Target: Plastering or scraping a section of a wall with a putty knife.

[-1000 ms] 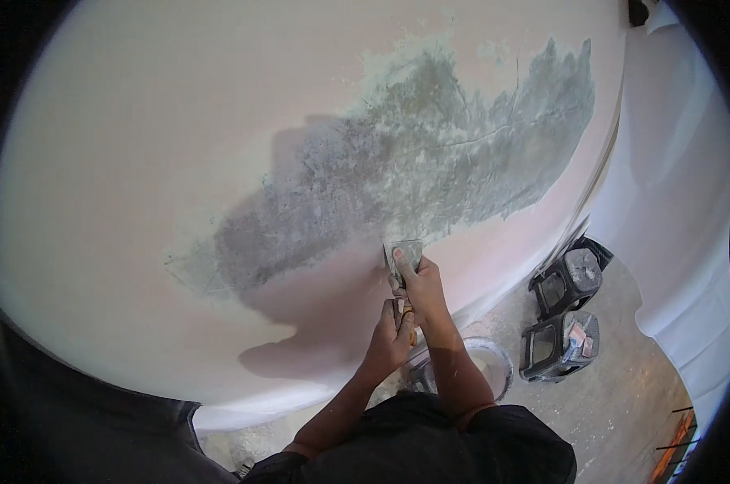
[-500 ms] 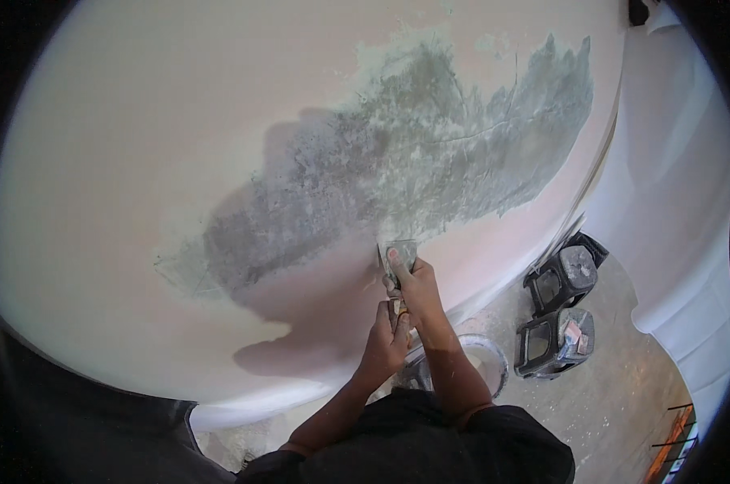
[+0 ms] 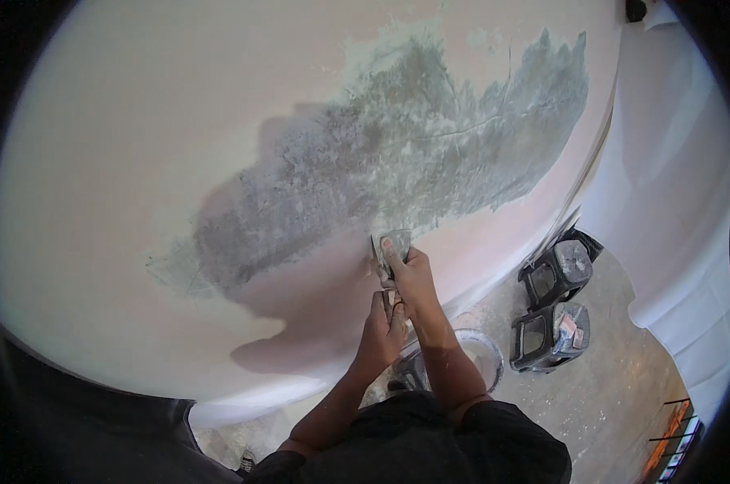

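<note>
- Right hand (image 3: 415, 282) pinches a grey-bladed scraper (image 3: 403, 242), which lies under its thumb, just ahead of the palm.
- Left hand (image 3: 382, 335), just below, curls around a handle (image 3: 391, 299); whether the same tool's, I cannot tell.
- Beyond, a grey patch (image 3: 462, 145) marks a pale wall (image 3: 139, 145).

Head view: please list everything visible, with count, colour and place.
Surface: one, pale pink, most of view
Patch: one, grey, on surface
Scraper: at least one, grey, patch's lower edge
Tool handle: one, colour unclear, below scraper
Stools: at least two, black, right
Packets: count unclear, pinkish, nearer stool
Bucket: one, whitish, left of stools
Sheet: one, white, right
Cover: one, black, lower left
Shoe: one, dark, lower left
Floor: one, grey, lower right
Barred item: one, orange, lower right
Left hand: one, bare, on tool handle
Right hand: one, bare, on scraper
Forearms: two, bare, lower centre
Shirt: one, black, bottom
</note>
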### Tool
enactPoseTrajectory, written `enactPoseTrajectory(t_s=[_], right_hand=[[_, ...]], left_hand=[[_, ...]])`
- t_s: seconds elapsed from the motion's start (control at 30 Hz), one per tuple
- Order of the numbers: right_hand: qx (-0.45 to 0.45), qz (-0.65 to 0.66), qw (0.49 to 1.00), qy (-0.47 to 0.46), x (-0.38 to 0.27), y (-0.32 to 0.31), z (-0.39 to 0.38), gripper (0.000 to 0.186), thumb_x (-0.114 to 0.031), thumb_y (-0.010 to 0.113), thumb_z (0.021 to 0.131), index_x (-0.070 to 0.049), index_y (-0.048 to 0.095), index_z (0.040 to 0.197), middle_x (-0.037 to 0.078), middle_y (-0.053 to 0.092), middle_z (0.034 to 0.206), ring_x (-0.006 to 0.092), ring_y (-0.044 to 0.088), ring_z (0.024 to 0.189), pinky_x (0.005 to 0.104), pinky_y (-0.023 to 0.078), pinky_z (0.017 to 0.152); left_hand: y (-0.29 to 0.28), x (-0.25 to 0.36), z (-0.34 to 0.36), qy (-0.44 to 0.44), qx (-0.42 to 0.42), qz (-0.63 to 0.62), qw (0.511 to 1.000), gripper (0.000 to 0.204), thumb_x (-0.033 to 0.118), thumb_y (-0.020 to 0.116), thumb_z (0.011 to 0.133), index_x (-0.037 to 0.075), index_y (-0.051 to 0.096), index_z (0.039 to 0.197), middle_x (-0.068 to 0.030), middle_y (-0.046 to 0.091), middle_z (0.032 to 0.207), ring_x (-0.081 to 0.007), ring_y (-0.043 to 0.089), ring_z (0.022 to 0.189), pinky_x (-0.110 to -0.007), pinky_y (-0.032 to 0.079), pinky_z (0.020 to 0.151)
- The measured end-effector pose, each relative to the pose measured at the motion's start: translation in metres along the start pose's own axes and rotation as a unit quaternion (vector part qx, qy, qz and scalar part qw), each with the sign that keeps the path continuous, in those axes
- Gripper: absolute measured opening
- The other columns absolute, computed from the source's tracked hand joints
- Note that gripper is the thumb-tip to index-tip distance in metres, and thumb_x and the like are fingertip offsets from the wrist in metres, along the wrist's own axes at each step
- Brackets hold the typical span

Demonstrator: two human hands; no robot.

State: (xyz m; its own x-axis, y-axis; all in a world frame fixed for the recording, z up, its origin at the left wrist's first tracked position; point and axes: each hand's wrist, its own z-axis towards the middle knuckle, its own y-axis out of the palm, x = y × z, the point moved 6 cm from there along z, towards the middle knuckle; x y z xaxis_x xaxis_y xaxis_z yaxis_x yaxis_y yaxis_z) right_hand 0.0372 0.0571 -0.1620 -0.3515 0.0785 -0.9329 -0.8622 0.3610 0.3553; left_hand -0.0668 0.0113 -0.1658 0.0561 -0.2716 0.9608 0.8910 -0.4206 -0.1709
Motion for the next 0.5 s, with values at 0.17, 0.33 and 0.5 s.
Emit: enactPoseTrajectory(t_s=[0.17, 0.33, 0.5], right_hand=[[0.005, 0.040, 0.999, 0.007, 0.005, 0.002, -0.005, 0.034, -0.037, 0.065, 0.094, -0.006, 0.058, 0.081, 0.000, 0.055, 0.062, 0.0059, 0.046, 0.048, 0.0210, 0.033, 0.043], [-0.003, 0.013, 1.000, -0.025, -0.006, -0.001, -0.003, 0.035, -0.037, 0.065, 0.094, -0.003, 0.060, 0.084, 0.001, 0.056, 0.064, 0.0068, 0.047, 0.051, 0.0224, 0.036, 0.045], [0.022, 0.014, 0.999, -0.030, -0.014, 0.001, 0.002, 0.039, -0.040, 0.064, 0.094, -0.003, 0.061, 0.082, 0.002, 0.057, 0.064, 0.0065, 0.046, 0.049, 0.0216, 0.035, 0.044]], left_hand=[[-0.002, -0.023, -0.007, -0.020, 0.009, -0.016, 1.000, 0.012, 0.008, 0.046, 0.099, 0.001, 0.043, 0.108, -0.0132, 0.056, 0.083, -0.0171, 0.056, 0.066, -0.034, 0.045, 0.058], [0.002, -0.002, 0.000, 0.019, 0.035, 0.024, 0.999, 0.013, 0.010, 0.048, 0.098, 0.001, 0.044, 0.107, -0.0141, 0.057, 0.082, -0.0196, 0.057, 0.068, -0.035, 0.046, 0.060], [-0.003, -0.003, 0.010, -0.002, 0.023, 0.058, 0.998, 0.015, 0.013, 0.047, 0.099, 0.001, 0.043, 0.108, -0.0149, 0.057, 0.081, -0.0191, 0.057, 0.067, -0.035, 0.046, 0.059]])
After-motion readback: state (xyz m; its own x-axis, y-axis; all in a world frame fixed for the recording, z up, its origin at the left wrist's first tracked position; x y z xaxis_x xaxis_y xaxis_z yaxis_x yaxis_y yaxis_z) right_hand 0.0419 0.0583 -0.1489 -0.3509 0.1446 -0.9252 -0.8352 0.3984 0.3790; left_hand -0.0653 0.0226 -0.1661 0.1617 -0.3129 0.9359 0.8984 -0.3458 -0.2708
